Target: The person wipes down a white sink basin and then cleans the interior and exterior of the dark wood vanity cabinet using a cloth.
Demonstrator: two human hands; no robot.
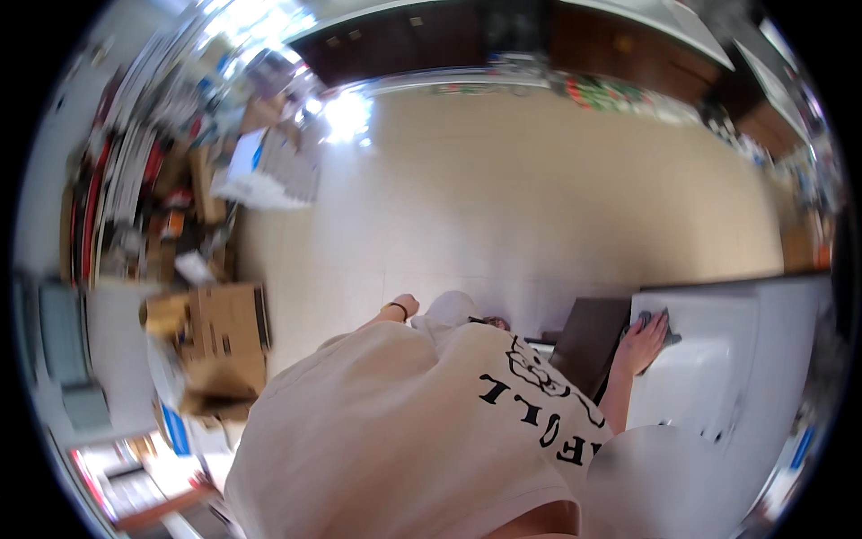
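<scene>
My right hand [645,341] reaches out over the white sink [691,382] on the right. It presses a grey cloth [672,334] against the sink's far left corner, with the fingers lying over the cloth. My left hand [407,304] hangs low in front of my body, its fingers curled in and nothing seen in them. A dark band circles that wrist. Beside the sink, below my right forearm, a dark brown panel [588,346] juts out, perhaps a cabinet door standing ajar.
Pale floor [503,180] stretches ahead to dark cabinets [404,40] along the far side. Opened cardboard boxes [229,337] stand at the left, near a cluttered shelf [135,202]. A white carton [269,171] sits farther off on the left.
</scene>
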